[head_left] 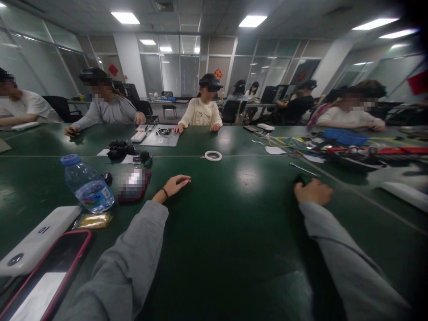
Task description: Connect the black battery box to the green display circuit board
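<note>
My left hand lies low over the green table, its fingers stretched to the right and nothing in them. Left of it are a phone with a red edge and a clear water bottle with a blue cap. Farther right, my right hand is blurred, with the fingers curled. A small black object shows at its fingertips; its kind is unclear. Just beyond that hand lies a metal wrench. A white ring-shaped roll rests ahead, between the hands.
A white power bank, a large red-edged phone and a small yellow packet sit at the near left. Black items lie beyond the bottle. Tangled cables and tools cover the right. Several people sit across the table.
</note>
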A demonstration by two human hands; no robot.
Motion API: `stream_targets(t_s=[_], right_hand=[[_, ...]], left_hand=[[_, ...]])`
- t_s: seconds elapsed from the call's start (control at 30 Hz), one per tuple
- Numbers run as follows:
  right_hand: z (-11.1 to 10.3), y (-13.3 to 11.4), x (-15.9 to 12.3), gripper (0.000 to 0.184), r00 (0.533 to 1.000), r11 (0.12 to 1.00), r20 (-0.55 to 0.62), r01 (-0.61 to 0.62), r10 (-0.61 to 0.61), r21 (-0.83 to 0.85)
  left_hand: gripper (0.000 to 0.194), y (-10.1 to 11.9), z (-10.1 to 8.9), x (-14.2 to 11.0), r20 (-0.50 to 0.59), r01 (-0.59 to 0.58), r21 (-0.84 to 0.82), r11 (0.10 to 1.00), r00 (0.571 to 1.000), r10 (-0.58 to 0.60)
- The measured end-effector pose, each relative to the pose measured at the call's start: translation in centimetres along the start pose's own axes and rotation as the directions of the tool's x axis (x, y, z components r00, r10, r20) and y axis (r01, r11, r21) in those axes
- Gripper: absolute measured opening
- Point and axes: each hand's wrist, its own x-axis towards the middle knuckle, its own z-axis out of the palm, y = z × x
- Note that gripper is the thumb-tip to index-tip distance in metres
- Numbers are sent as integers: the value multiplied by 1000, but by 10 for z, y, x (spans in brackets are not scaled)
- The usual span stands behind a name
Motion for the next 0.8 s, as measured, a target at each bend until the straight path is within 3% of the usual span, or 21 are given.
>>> stream_targets(t_s=[0.03, 0.1, 0.13, 0.2, 0.3, 0.37, 0.43, 0.53, 0.6, 0.7, 0.8], right_hand=[[-6, -37, -18, 50, 999, 995, 11, 44, -46, 95], [-23, -108, -59, 45, 959, 930, 22, 268, -282, 250], [-32, -140, -82, 43, 903, 855, 17, 400, -429, 329], [-53, -191, -126, 41, 738, 642, -42, 611, -673, 463], [-79, -231, -178, 42, 513, 345, -158, 744, -844, 573], [-88, -238, -196, 46, 438, 230, -215, 758, -873, 611], [-89, -237, -202, 53, 446, 210, -235, 742, -864, 637], [-81, -235, -198, 60, 548, 292, -195, 675, -813, 678], [-75, -235, -193, 59, 588, 326, -159, 630, -793, 705], [-70, -237, -191, 53, 602, 311, -150, 591, -784, 745], [-67, -237, -189, 49, 652, 309, -161, 544, -741, 780]], left_hand=[[38, 1, 0, 0, -7, 20, -13, 1000, 1000, -20], [41, 4, 1, 1, -37, 66, -47, 997, 997, -67], [43, 5, 1, 1, -64, 88, -56, 995, 994, -91], [45, 8, 2, 0, -147, 117, -59, 991, 981, -124], [49, 12, 2, -1, -253, 103, -125, 987, 958, -132], [53, 13, 3, -1, -239, 79, -194, 978, 963, -125], [54, 13, 3, 0, -178, 80, -215, 973, 977, -119], [51, 11, 3, 1, -127, 81, -188, 979, 986, -106], [50, 11, 3, 1, -141, 73, -170, 983, 985, -98], [48, 12, 2, 0, -163, 96, -141, 985, 979, -119], [47, 14, 2, 0, -184, 109, -97, 989, 975, -125]])
